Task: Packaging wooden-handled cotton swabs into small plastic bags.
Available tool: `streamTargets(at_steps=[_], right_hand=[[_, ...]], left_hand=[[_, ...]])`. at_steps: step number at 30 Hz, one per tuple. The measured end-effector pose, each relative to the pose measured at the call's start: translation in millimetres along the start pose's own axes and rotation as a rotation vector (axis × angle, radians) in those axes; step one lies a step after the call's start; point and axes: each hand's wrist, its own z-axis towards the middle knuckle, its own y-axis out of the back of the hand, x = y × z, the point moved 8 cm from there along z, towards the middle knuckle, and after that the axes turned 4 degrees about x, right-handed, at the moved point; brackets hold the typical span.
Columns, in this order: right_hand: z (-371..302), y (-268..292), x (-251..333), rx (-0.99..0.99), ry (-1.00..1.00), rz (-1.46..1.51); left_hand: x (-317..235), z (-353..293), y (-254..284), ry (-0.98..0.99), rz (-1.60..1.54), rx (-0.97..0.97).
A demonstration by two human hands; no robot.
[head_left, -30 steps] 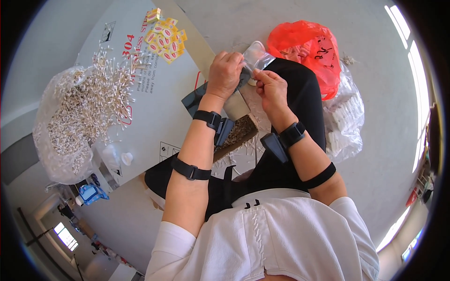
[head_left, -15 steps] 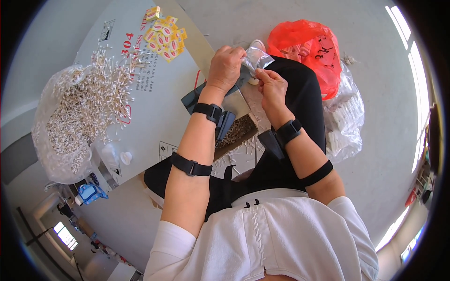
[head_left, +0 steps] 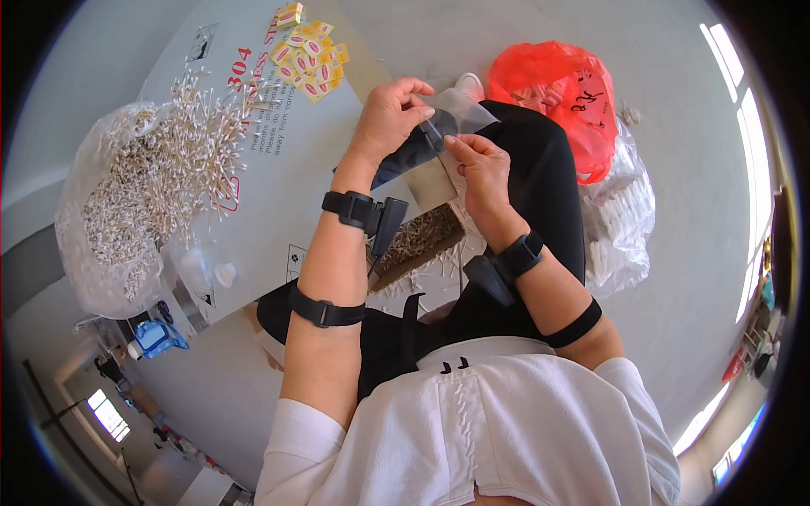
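Between my hands stretches a small clear plastic bag (head_left: 466,115), held above my right leg and the table's edge. My left hand (head_left: 384,125) pinches it at the side nearer the table, thumb and forefinger together. The bag's lower edge sits in a pinch of my right hand (head_left: 483,173). No contents can be made out inside the film. Below my hands, a cardboard box (head_left: 456,232) holds loose cotton swabs (head_left: 413,240). A large heap of cotton swabs (head_left: 173,181) spills from a clear bag (head_left: 74,215) on the table at the left.
Yellow printed cards (head_left: 312,66) lie piled on the table's far part. To the right on the floor sit a red plastic bag (head_left: 548,76) and a clear bag of white packs (head_left: 620,211). A blue-and-white pack (head_left: 156,339) is beyond the table at lower left.
My left hand has shifted left and slightly down, and its fingers have changed their grip. My right hand has moved a little left and down. The clear bag is now spread flatter.
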Motion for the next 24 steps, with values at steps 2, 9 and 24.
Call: streamTargets(at_steps=[2, 9, 24], right_hand=[[0.4, -2.8, -6.3, 0.002, 0.057, -0.073], [-2.1, -12.5, -21.8, -0.016, 0.334, -0.361], [-15.7, 8.0, -5.1, -0.005, 0.427, -0.449]], left_hand=[[4.8, -4.2, 1.4, 0.008, 0.040, 0.015], [2.1, -29.1, 21.7, -0.086, 0.485, -0.065], [2.6, -52.9, 50.8, -0.035, 0.540, -0.358]])
